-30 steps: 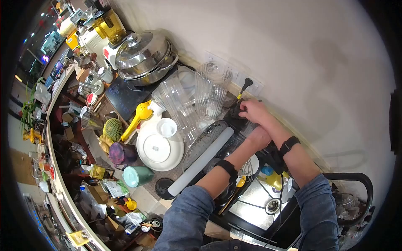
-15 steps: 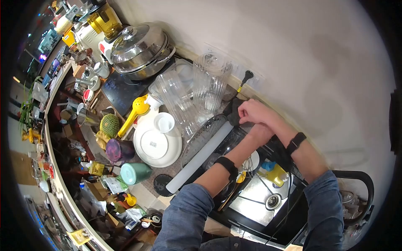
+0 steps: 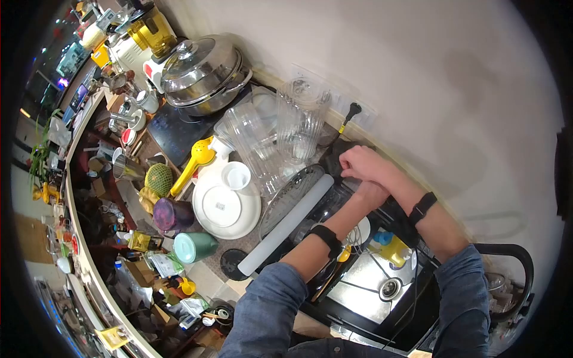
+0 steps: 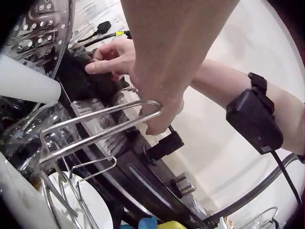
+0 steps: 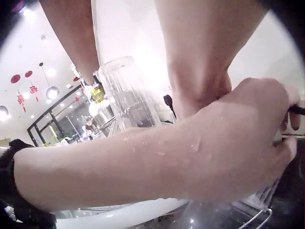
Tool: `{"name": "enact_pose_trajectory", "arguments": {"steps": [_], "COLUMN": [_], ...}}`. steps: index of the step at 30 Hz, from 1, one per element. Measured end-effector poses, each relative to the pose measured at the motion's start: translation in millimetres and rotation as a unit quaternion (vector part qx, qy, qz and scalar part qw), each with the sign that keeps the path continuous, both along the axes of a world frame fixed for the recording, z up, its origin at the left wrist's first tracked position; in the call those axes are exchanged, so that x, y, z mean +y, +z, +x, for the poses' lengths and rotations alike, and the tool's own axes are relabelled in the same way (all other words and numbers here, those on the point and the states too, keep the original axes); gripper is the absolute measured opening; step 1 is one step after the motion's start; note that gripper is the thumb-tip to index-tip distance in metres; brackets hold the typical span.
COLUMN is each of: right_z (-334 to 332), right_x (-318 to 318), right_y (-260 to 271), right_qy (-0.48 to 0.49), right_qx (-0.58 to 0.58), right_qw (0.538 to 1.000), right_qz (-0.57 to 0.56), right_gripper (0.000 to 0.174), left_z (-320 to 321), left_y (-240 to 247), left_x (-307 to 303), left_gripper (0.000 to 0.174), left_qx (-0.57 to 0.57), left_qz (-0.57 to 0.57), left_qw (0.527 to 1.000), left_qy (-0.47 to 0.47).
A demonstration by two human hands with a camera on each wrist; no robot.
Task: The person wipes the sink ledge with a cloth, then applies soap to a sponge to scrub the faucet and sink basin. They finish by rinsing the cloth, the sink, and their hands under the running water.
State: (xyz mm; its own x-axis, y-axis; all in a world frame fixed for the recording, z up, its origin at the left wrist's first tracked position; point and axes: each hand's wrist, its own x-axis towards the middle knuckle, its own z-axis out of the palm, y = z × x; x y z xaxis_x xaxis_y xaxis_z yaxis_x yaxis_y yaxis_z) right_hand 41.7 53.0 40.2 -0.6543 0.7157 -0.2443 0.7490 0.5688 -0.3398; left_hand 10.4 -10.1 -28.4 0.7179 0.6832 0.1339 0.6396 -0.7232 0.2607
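Note:
My forearms cross at the wrists in the head view. The right hand (image 3: pixel 361 162) lies over the left wrist, near the wall. In the left wrist view its thumb and forefinger pinch a dark, cloth-like thing (image 4: pixel 82 59) behind the cooktop. My left hand (image 3: pixel 373 194) reaches under the right one, at the cooktop's (image 3: pixel 370 298) back edge. Its fingers are mostly hidden. In the right wrist view they bend beside a thin black piece (image 5: pixel 298 109); I cannot tell whether they hold it. Close below the left hand is a black block (image 4: pixel 164 145).
A white tube (image 3: pixel 286 227) lies left of the left forearm, beside a clear lid (image 3: pixel 289 194). Clear ribbed containers (image 3: pixel 301 119), a white plate (image 3: pixel 224 212), a yellow squeezer (image 3: pixel 200 156) and a steel pot (image 3: pixel 203 71) crowd the counter. A black plug (image 3: pixel 352 110) sits in the wall socket.
My right forearm has shifted right and down in the head view, baring more of the cooktop. The right hand has dropped slightly from beside the wall plug.

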Motion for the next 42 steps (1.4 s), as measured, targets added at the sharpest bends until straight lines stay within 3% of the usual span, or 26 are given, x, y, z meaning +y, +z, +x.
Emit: {"name": "enact_pose_trajectory", "arguments": {"steps": [1, 2, 4, 7, 10, 12, 16, 19, 20, 24, 26, 30, 36, 40, 42], "right_z": [-1, -3, -10, -19, -21, -26, -28, -39, -41, -45, -43, -39, -9, -7, -7], "right_x": [0, 4, 21, 32, 23, 10, 10, 12, 12, 5, 3, 10, -8, -12, -9], "right_y": [-4, -11, -18, -21, -7, 0, -12, -16, -15, -12, -7, -15, -3, -6, -5], "right_qy": [-0.002, -0.014, -0.063, -0.098, -0.052, -0.006, -0.071, -0.142, -0.159, -0.078, -0.087, -0.161, -0.046, -0.04, -0.072], "right_qx": [0.008, 0.037, 0.025, -0.014, -0.048, -0.087, -0.026, -0.026, -0.03, -0.075, -0.083, -0.04, -0.104, -0.082, -0.067], "right_qw": [1.0, 0.996, 0.994, 0.993, 0.997, 0.996, 0.997, 0.986, 0.985, 0.994, 0.992, 0.986, 0.993, 0.996, 0.995], "right_qz": [0.021, 0.078, 0.081, 0.061, 0.007, -0.034, 0.032, 0.083, 0.055, 0.011, -0.025, 0.008, -0.04, -0.007, -0.003], "right_gripper": [0.022, 0.023, 0.023, 0.023, 0.026, 0.028, 0.026, 0.029, 0.033, 0.029, 0.03, 0.027, 0.023, 0.021, 0.02], "left_z": [2, 1, -4, -7, -7, -3, 4, -3, -3, -2, -1, -9, -3, 3, 5], "left_y": [1, 1, 2, 8, 5, -7, -22, 4, 6, 4, 1, 21, -2, -16, -24], "left_x": [0, -1, -1, 10, 0, 2, 6, 8, 10, 15, 12, 5, 4, 9, 7], "left_gripper": [0.047, 0.047, 0.048, 0.047, 0.045, 0.042, 0.031, 0.024, 0.02, 0.022, 0.024, 0.031, 0.035, 0.034, 0.034], "left_qx": [0.014, 0.01, 0.001, -0.121, -0.02, -0.119, -0.212, -0.17, -0.219, -0.191, -0.187, -0.09, -0.029, -0.067, -0.09], "left_qz": [-0.024, 0.013, 0.088, -0.147, 0.033, 0.068, 0.12, 0.052, 0.089, 0.127, 0.139, 0.027, 0.132, 0.035, 0.051], "left_qw": [1.0, 1.0, 0.996, 0.981, 0.999, 0.99, 0.97, 0.982, 0.969, 0.971, 0.971, 0.993, 0.991, 0.997, 0.994], "left_qy": [0.005, -0.006, -0.026, -0.043, -0.03, -0.014, -0.016, -0.065, -0.075, -0.068, -0.057, -0.065, -0.02, -0.015, -0.022]}}
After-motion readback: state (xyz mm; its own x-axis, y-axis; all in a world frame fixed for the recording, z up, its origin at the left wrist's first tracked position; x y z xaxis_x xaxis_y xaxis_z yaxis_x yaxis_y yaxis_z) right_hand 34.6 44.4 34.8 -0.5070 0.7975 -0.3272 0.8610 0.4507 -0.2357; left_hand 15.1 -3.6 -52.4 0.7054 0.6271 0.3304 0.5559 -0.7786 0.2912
